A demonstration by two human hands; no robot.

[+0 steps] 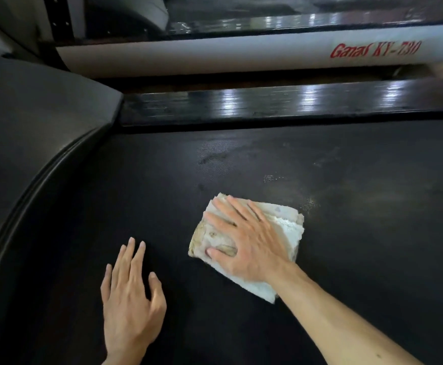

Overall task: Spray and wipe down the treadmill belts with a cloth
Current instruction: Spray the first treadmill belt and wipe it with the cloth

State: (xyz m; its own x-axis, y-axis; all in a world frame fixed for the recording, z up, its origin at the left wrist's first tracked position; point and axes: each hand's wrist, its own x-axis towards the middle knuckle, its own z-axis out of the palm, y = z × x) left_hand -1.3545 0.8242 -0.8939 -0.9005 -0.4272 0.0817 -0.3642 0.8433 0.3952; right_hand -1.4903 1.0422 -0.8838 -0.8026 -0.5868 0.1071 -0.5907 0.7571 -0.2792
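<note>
Black treadmill belt under wiping, with a neighbouring machine behind.

We see the right hand pressing a folded, stained cloth flat on the middle of the belt, fingers straight and spread across it, while the left hand rests flat on the belt just beside it, fingers extended and holding nothing. Droplets and damp streaks lie beyond the cloth, so we judge that spraying here is done and wiping is partway. The far strip of belt near the glossy side rail appears to remain. No spray bottle is in view. The adjacent treadmill marked "Ganas KY-730" shows a wet sheen; we cannot tell whether it has been wiped.
</note>
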